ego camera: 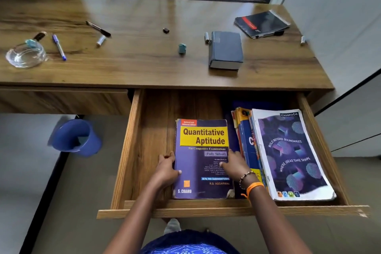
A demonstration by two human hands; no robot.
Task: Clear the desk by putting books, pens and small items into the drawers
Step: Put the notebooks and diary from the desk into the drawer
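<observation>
- Far left on the desk point(127, 64) there's a glass ashtray point(25, 55) with a little teal thing on its rim, and a small dark item just behind it.
- Next to that, a blue pen point(59, 47) lying at an angle, then a black pen point(98, 28) and a short white marker point(101, 40) just below its tip.
- Down on the floor, left of the drawer, sits a blue bucket point(75, 138).
- Mid-desk: a tiny black cap-looking piece point(166, 30) and a teal eraser-ish thing point(182, 48), well apart from each other.
- The drawer point(132, 150) is pulled out wide under the right half of the desk.
- Left hand point(167, 168) grips the left edge of the Quantitative Aptitude book point(203, 159), fingers curled around the edge and thumb on the cover.
- That book lies flat in the middle of the drawer, cover up.
- Right hand point(235, 163) holds the book's right edge, fingers tucked down between it and the stack beside it. Beaded bracelet and orange thread on that wrist.
- Right side of the drawer: a stack of books point(246, 142) with a purple Classmate notebook point(288, 154) on top.
- Back up on the desk, a thick grey book point(225, 49) with a small silver cylinder point(206, 37) beside it, then a black notebook point(261, 23) near the right corner, and another small cylinder point(302, 40) by the right edge.
</observation>
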